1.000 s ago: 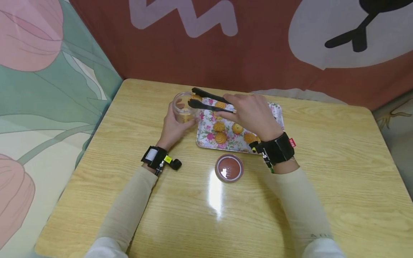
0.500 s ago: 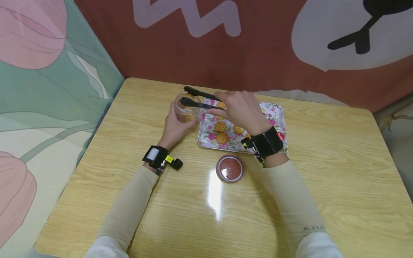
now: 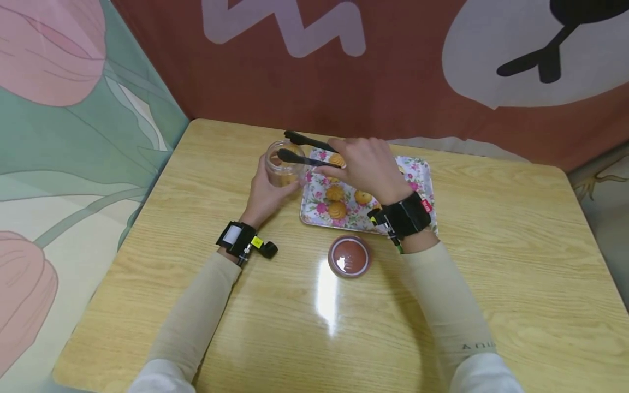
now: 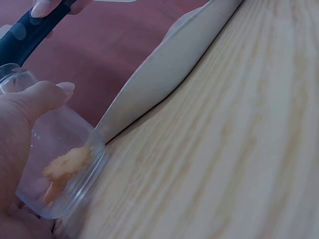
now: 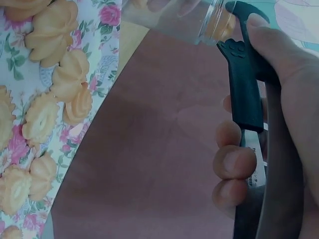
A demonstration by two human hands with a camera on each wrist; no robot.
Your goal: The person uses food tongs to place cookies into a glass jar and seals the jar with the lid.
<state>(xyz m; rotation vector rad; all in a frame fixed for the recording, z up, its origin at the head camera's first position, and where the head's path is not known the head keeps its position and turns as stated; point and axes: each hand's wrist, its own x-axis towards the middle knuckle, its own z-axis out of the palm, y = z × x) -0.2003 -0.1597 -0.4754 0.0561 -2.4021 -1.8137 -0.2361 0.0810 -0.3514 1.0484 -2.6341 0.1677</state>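
My left hand grips a clear jar round its side, its mouth uncovered. Through the wall, cookies show at the bottom of the jar in the left wrist view. Black-ended tongs are held in my right hand, their tips apart over the jar's mouth. At that mouth a cookie shows between the tips in the right wrist view; whether the tips touch it I cannot tell. Beneath my right hand lies a floral tray with several piped cookies, partly hidden by hand and wrist.
A round reddish lid lies on the wooden table in front of the tray. Behind the table's far edge hangs a red-brown printed cloth. A green and pink floral cloth borders the left side.
My right hand has moved left with the tongs, taking a cookie to the jar's mouth. The cookie now sits lower there, and the tips look slightly farther apart. The left hand stays put.
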